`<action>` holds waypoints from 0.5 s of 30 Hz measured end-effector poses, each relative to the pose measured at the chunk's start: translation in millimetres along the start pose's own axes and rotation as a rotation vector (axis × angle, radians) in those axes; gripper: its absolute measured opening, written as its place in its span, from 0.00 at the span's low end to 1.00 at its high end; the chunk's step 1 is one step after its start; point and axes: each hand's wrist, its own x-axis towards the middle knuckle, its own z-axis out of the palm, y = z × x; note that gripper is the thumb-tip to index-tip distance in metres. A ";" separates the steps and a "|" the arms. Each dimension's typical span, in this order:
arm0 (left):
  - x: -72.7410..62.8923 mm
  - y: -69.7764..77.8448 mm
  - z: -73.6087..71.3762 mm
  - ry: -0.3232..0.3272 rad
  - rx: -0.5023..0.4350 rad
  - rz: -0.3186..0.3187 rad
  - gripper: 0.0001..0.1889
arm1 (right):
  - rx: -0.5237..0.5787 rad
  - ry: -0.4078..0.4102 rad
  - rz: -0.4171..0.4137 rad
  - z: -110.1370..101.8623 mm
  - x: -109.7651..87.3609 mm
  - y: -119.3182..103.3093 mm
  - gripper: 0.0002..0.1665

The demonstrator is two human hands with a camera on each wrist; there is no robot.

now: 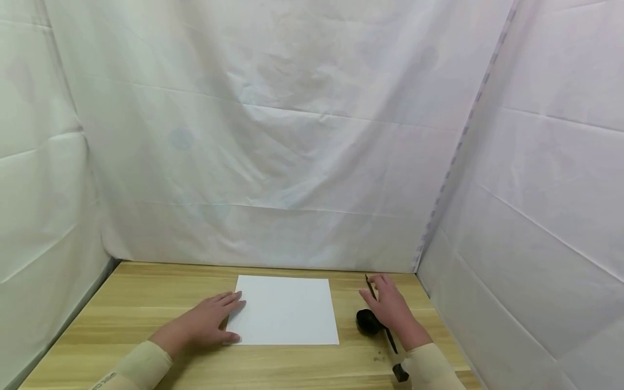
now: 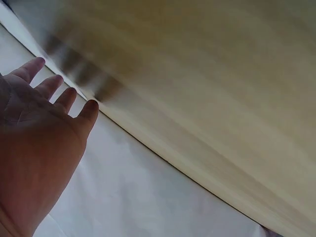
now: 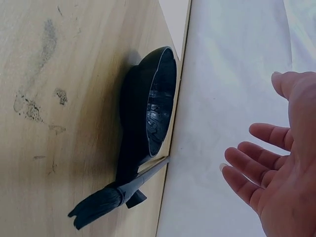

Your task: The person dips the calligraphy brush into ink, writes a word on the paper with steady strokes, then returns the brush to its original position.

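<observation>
A white sheet of paper (image 1: pixel 285 311) lies flat on the wooden table. My left hand (image 1: pixel 214 319) is at its left edge, fingers spread, fingertips and thumb overlapping the sheet; the left wrist view has this hand (image 2: pixel 47 121) with straight fingers. To the right of the paper sits a black bowl (image 1: pixel 368 322), its inside dark and glossy in the right wrist view. A black brush (image 3: pixel 98 206) lies alongside the bowl, bristles toward me. Over the brush's far end is my right hand (image 1: pixel 387 303), fingers loosely bent; nothing is in its palm in the right wrist view.
A small black block-like piece (image 1: pixel 400 372) lies near the right sleeve. Dark smudges (image 3: pixel 32 106) mark the table (image 1: pixel 122 303) near the bowl. White cloth (image 1: pixel 273 135) hangs behind the table and along both sides.
</observation>
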 end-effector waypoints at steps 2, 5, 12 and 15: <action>-0.6 0.4 0.6 -0.002 0.003 0.003 0.51 | 0.005 -0.003 0.003 -0.1 0.1 0.0 0.29; -1.1 1.0 1.3 -0.004 0.009 0.009 0.51 | 0.013 -0.009 0.008 0.0 0.0 0.1 0.27; -1.7 1.8 1.7 -0.001 0.024 0.011 0.50 | 0.012 -0.009 0.001 -2.9 -1.2 -1.5 0.24; -2.0 2.7 0.6 -0.007 0.030 0.008 0.50 | 0.019 -0.004 -0.008 -5.3 -1.9 -3.0 0.23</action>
